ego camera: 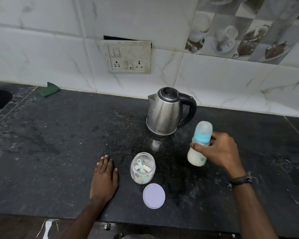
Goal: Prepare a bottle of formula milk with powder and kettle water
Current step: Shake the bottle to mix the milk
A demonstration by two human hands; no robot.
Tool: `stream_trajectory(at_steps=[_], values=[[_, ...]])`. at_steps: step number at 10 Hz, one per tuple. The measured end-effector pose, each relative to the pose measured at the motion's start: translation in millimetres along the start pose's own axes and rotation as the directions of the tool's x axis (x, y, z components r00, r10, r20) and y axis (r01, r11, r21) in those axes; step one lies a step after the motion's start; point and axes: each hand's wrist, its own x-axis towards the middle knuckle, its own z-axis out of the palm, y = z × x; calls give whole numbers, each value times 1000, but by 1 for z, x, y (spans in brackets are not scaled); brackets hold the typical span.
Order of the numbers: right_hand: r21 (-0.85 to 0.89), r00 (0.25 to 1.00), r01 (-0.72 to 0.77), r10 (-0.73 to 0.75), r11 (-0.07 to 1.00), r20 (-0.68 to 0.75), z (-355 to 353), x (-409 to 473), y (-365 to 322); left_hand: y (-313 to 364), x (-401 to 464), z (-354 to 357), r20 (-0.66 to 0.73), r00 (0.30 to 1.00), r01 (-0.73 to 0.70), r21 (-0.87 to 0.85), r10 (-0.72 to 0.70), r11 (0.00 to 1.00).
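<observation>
1. Gripping the clear plastic baby bottle (200, 145) around its middle, the right hand (221, 152) has its thumb across the front and its fingers curled round the far side, so it is closed on the bottle.
2. The bottle is capped with a translucent dome over a turquoise collar, and its lower half holds a creamy white liquid. It looks blurred and tilts a little, its top leaning to the right; whether its base touches the counter cannot be told.
3. A dark band (240, 180) circles the right wrist.
4. The left hand (104, 178) lies palm down on the black speckled stone counter (50, 152), its fingers straight and close together, holding nothing.
5. Just to the right of the left hand stands a small clear glass jar (143, 168), open at the top, with pale powder at the bottom and a light green plastic scoop (141, 167) resting inside.
6. The jar's round pale lilac lid (154, 195) lies flat on the counter just in front of the jar.
7. Behind the jar and to the left of the bottle sits a stainless steel electric kettle (164, 112) with a black lid and black handle, the handle on the right side.
8. A white switchboard with sockets (129, 56) is set in the tiled wall above, and a folded green cloth (48, 89) rests at the far left edge of the counter.
</observation>
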Motion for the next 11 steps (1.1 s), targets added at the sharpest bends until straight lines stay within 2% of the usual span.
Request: stream_trajectory(at_steps=[1, 2, 3, 4, 5, 6, 8, 10, 11], values=[[55, 998, -15, 12, 998, 58, 5, -2, 3, 0, 0, 0, 5, 1000, -1, -7, 1, 1000], [-34, 1000, -24, 24, 999, -19, 9, -3, 7, 0, 0, 0, 6, 1000, 4, -4, -4, 1000], [-27, 995, -63, 65, 998, 69, 16, -5, 12, -1, -1, -1, 8, 1000, 6, -20, -6, 1000], [-88, 998, -63, 65, 994, 20, 24, -5, 16, 0, 0, -1, 7, 1000, 0, -17, 1, 1000], [-26, 993, -88, 90, 996, 80, 33, 0, 18, -1, -2, 0, 12, 1000, 5, -22, -4, 1000], [66, 993, -87, 82, 994, 82, 51, 9, 17, -4, -4, -1, 8, 1000, 11, -20, -11, 1000], [215, 997, -74, 71, 974, 21, 92, 41, 26, -1, -2, -3, 18, 1000, 14, -30, -14, 999], [180, 994, -92, 102, 979, -47, 119, 61, 29, 1, 0, -4, 31, 999, 17, -25, -16, 1000], [170, 992, -110, 118, 979, -36, 128, 66, 29, 1, -1, -4, 28, 999, 17, -22, -16, 1000]])
